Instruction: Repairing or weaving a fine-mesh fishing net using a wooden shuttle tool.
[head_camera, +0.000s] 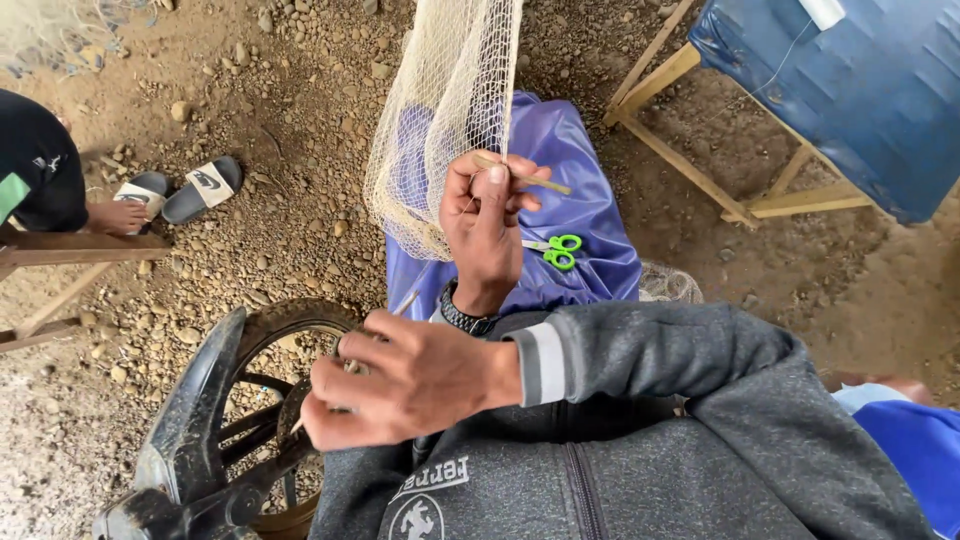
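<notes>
Head view, looking down at a lap and stony dirt ground.

Left hand (487, 225), centre frame, wrist with a dark watch: fingers clenched on the lower edge of a pale mesh net (445, 110) that hangs from the top of the frame; a thin wooden stick (523, 176) lies pinched across the fingertips.

Right hand (400, 382), lower centre, grey sleeve: fist closed around a slim netting needle (400, 305), its tip poking out toward the net. Thread between the hands is too fine to make out.

Risks, as I judge them:
- Stick sits loosely across the fingertips; a tug on the mesh could roll it out and drop it into the gravel.
- Needle tip close to the left wrist; a fast pull-through could jab it.
- Green-handled scissors (556, 250) rest on sloping purple cloth (590, 215), right of centre; shifting knees could slide them off.
- Motorcycle wheel (255, 400), lower left, near the right hand; slack net could snag there.
</notes>
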